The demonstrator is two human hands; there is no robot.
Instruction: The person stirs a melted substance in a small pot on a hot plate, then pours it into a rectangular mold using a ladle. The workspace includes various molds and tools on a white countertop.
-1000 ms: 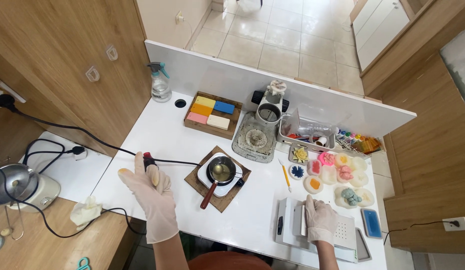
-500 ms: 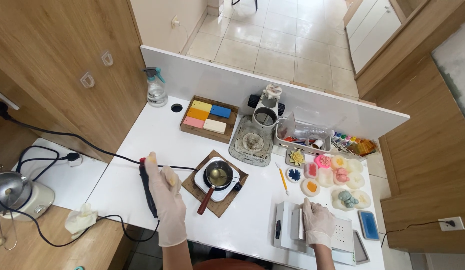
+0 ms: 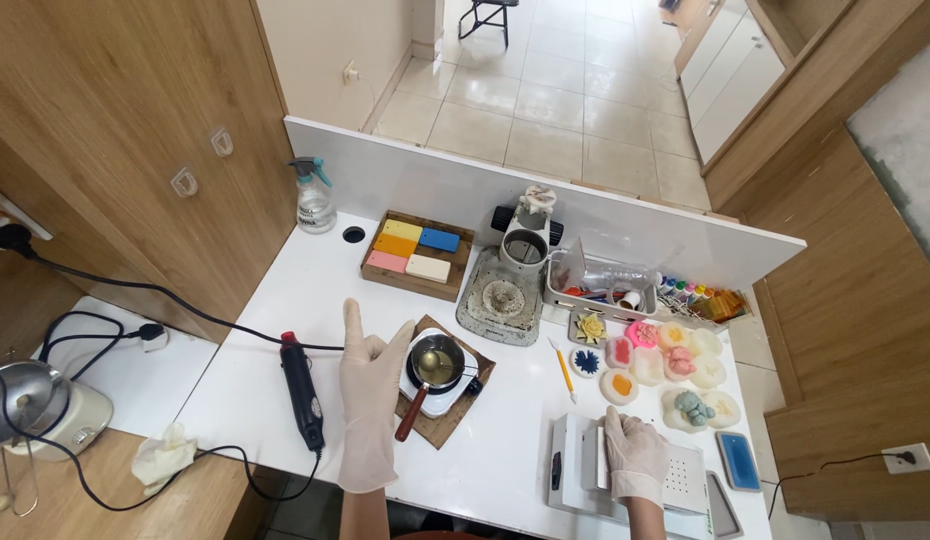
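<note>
Item one: my left hand (image 3: 373, 400), in a pale latex glove, open and flat with fingers straight and thumb spread, gripping nothing; it hovers over the white tabletop (image 3: 255, 340), and I cannot tell whether it touches the surface. Just to its left lies a black corded hand tool with a red band near its top (image 3: 302, 388), lengthwise on the table, free of the hand, its black cable trailing off both ends. Just to the right of the thumb sits a small metal saucepan with a brown wooden handle (image 3: 432, 368), holding a yellowish liquid, on a white square hot plate (image 3: 447, 396) which rests on a brown square mat (image 3: 443, 426); the handle points down toward the palm's right edge, close to it but apart. Item two: my right hand (image 3: 634, 458), also gloved, lying palm-down with fingers slightly curled on a grey flat boxy device with a perforated top (image 3: 675, 478) at the near right edge of the table; it presses on it rather than clasping it. Beyond that hand: a yellow pencil (image 3: 563, 370), a cluster of white moulds with coloured flower shapes (image 3: 675, 365), and a blue rectangular block (image 3: 737, 461) to its right. Farther behind the left hand: a wooden tray of coloured bars (image 3: 415, 253) and a clear spray bottle (image 3: 313, 198).
</note>
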